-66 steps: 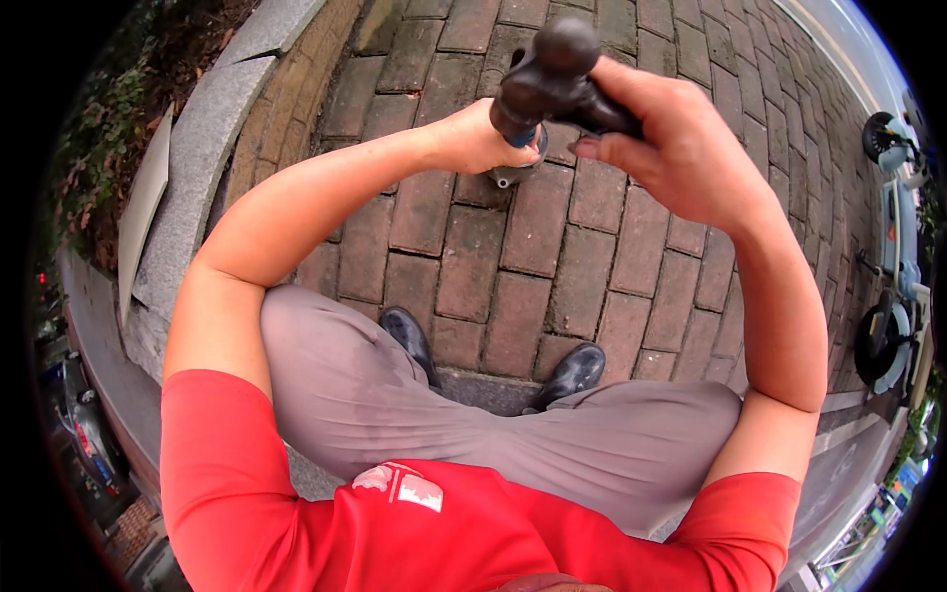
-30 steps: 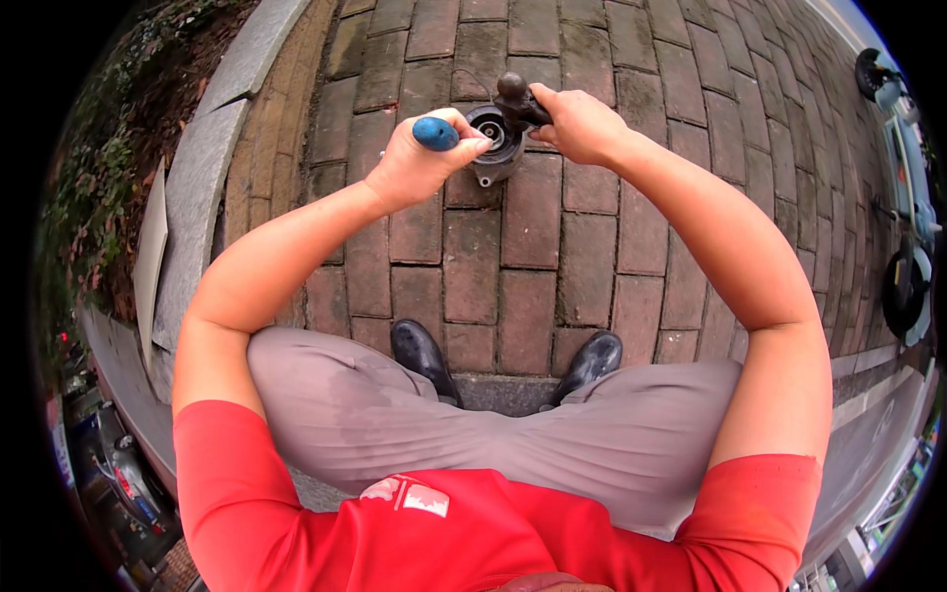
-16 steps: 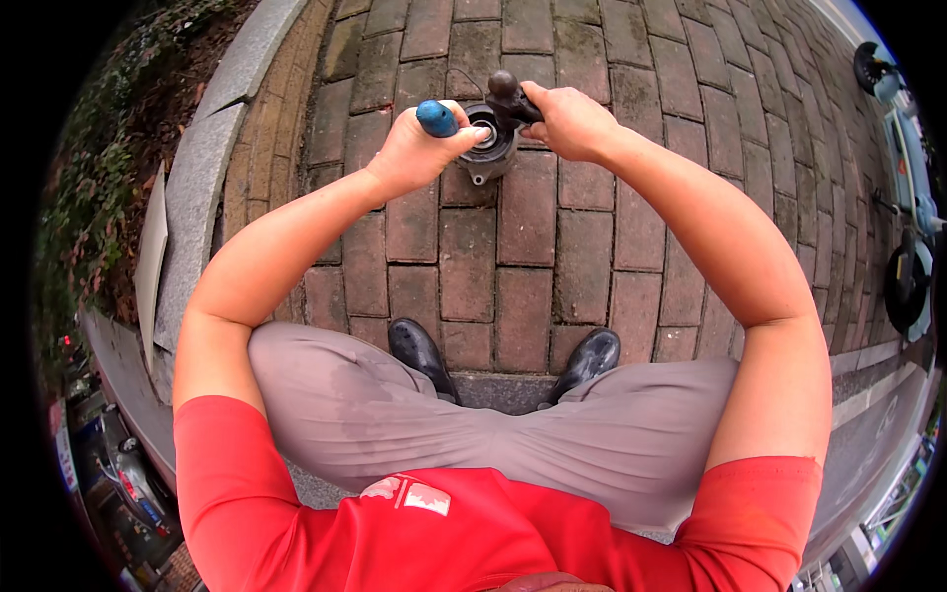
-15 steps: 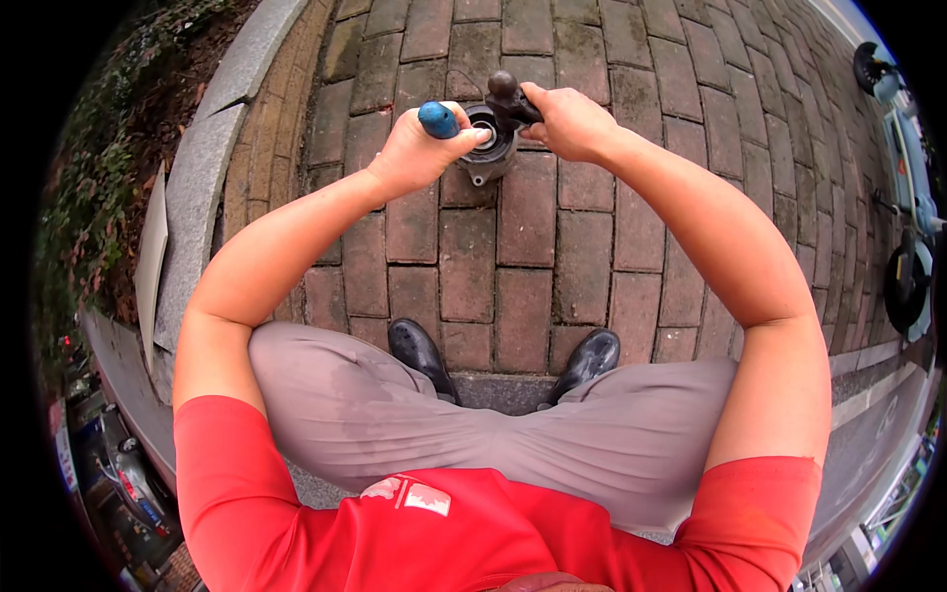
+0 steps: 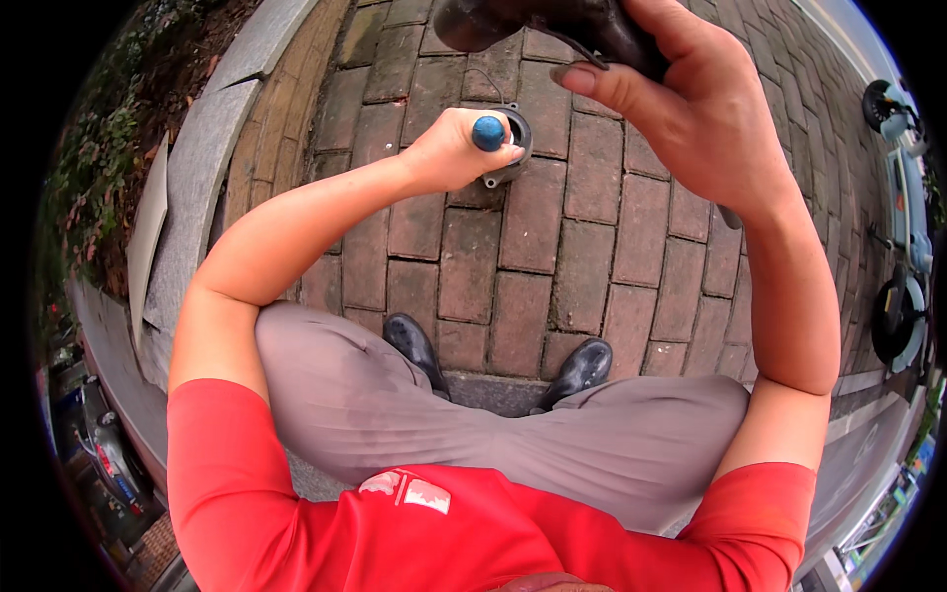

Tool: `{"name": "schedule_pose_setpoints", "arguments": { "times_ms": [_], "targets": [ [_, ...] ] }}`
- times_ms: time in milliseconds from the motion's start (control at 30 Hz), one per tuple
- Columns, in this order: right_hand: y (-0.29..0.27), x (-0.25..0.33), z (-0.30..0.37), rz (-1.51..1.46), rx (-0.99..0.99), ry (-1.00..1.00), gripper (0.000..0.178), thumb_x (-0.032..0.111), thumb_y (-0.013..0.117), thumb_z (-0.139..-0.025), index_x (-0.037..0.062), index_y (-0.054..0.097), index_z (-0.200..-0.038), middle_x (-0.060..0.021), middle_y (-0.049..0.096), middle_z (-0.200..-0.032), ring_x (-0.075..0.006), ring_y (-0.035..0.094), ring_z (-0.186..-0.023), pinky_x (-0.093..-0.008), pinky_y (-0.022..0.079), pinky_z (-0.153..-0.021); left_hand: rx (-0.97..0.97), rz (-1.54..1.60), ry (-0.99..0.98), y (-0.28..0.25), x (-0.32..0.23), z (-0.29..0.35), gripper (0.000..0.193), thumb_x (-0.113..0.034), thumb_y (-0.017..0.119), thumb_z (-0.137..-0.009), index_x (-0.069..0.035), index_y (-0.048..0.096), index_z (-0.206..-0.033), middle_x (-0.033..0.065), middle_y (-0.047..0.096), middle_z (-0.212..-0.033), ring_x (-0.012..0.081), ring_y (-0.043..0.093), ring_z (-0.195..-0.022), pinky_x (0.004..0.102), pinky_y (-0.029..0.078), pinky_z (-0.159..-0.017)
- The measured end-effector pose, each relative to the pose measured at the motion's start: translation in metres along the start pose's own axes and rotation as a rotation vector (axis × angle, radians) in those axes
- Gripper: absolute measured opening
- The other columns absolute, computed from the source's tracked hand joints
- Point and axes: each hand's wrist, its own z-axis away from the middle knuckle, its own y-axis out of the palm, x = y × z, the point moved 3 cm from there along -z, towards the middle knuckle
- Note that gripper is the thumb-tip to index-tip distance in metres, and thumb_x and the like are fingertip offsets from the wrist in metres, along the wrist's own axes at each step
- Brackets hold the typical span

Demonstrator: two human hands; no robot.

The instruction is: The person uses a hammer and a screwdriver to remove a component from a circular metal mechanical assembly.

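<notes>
**Hammer [image 5: 567, 15] raised, blue-topped tool [image 5: 487, 133] braced over the round housing [image 5: 525, 138]**

I judge that I am at the striking stage: my left hand [image 5: 459, 153] is clamped around the tool, blue end facing up, while my right hand [image 5: 695, 109] grips the hammer, thumb on the near side, lifted well clear on the far right. The dark metal housing stands on the brick paving [image 5: 528, 217] ahead of my boots [image 5: 582, 365], with my left hand covering its left side. Where the tool's lower end meets it, I cannot tell; my own fist hides that.

The next move, as I read it, calls for a straight, measured swing onto the blue end, with the tool kept upright and my left thumb tucked out of the way. A glancing hit could skid onto my knuckles or tip the housing.

Half a second ago the hammer hung low, its ball end just by the housing's far right rim, and the blue end leaned left, leaving the round mouth in plain sight. Now the hammer is up, much nearer my eyes, and the blue end has shifted right, so my fist covers most of that mouth.
</notes>
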Motion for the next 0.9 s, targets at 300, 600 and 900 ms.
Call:
{"name": "schedule_pose_setpoints", "arguments": {
  "times_ms": [300, 600, 900],
  "targets": [
    [0.013, 0.006, 0.021, 0.327, 0.168, -0.038, 0.050, 0.007, 0.077, -0.079, 0.0011, 0.056, -0.124, -0.0172, 0.066, -0.097, -0.0378, 0.060, -0.088, -0.0414, 0.049, -0.081, -0.020, 0.002, 0.058, 0.004, 0.019, -0.008, 0.022, -0.022, 0.072, -0.087, -0.002, 0.061, -0.087, 0.0040, 0.061, -0.077, 0.0119, 0.053, -0.073, 0.0330, 0.049, -0.071],
    [0.009, 0.006, 0.025, 0.274, 0.233, 0.051, 0.042, 0.007, 0.073, -0.080, 0.0042, 0.055, -0.118, -0.0203, 0.063, -0.094, -0.0415, 0.061, -0.092, -0.0458, 0.048, -0.077, 0.015, -0.033, 0.036, 0.005, 0.013, -0.007, 0.024, -0.022, 0.072, -0.087, -0.001, 0.062, -0.086, 0.0057, 0.062, -0.075, 0.0098, 0.053, -0.074, 0.0326, 0.049, -0.072],
    [0.012, -0.006, 0.026, 0.286, 0.283, 0.024, 0.048, 0.008, 0.079, -0.076, 0.0021, 0.059, -0.119, -0.0130, 0.061, -0.089, -0.0365, 0.055, -0.078, -0.0369, 0.049, -0.074, -0.033, 0.031, 0.134, 0.008, 0.012, -0.008, 0.021, -0.019, 0.072, -0.085, -0.001, 0.063, -0.089, 0.0055, 0.064, -0.076, 0.0128, 0.055, -0.074, 0.0321, 0.050, -0.072]
  ]
}}
